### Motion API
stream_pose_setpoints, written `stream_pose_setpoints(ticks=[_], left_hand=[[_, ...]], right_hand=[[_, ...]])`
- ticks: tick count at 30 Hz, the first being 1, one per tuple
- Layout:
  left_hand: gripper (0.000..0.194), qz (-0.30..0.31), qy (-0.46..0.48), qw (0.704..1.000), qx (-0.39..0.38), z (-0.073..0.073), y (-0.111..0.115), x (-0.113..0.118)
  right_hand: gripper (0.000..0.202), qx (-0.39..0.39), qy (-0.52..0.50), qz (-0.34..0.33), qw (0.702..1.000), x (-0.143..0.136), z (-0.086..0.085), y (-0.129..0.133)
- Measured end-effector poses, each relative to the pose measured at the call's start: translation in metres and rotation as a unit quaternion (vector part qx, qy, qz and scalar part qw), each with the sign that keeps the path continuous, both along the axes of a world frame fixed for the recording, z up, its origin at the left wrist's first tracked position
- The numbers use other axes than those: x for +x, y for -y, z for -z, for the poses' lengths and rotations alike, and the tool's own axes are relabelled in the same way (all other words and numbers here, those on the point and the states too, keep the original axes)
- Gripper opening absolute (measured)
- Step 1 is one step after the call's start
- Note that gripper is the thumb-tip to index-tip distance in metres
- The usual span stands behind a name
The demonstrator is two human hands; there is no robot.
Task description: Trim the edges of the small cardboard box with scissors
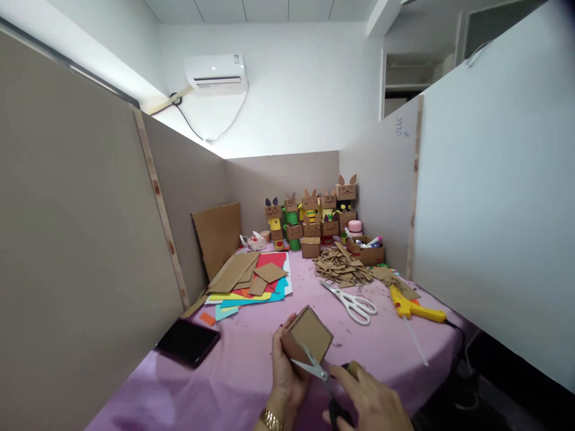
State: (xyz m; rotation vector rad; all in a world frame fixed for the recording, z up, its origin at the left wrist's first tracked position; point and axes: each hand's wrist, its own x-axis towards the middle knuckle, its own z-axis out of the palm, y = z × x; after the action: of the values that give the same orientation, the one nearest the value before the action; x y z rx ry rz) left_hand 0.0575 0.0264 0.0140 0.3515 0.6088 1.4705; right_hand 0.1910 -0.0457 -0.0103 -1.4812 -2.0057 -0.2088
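Note:
A small brown cardboard box [309, 333] rests in my left hand [284, 359], its fingers wrapped round the side and bottom. My right hand [371, 395] is closed on black-handled scissors [317, 370]. Their silver blades stand apart, right over the near face of the box; whether they touch it I cannot tell. Beyond the box, white-handled scissors [354, 304] lie on the purple cloth [242, 359]. To the right of them is a yellow glue gun [415, 308] with a glue stick in it.
Cardboard sheets [236, 272] and coloured paper [251, 302] lie at left, near a black tablet-like slab [188, 342]. A heap of cardboard scraps [344, 266] sits at the back right, before a box of pens [371, 251]. Cardboard animal figures [309, 215] stand behind; partitions [377, 179] enclose the table.

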Motion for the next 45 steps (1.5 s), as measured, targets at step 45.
stream_pose_setpoints(ticks=[45], left_hand=[[0.031,-0.031,-0.035,0.999,0.004,0.0,0.002,0.005]], right_hand=[[0.039,-0.079,0.008,0.005,0.997,0.003,-0.02,0.009]])
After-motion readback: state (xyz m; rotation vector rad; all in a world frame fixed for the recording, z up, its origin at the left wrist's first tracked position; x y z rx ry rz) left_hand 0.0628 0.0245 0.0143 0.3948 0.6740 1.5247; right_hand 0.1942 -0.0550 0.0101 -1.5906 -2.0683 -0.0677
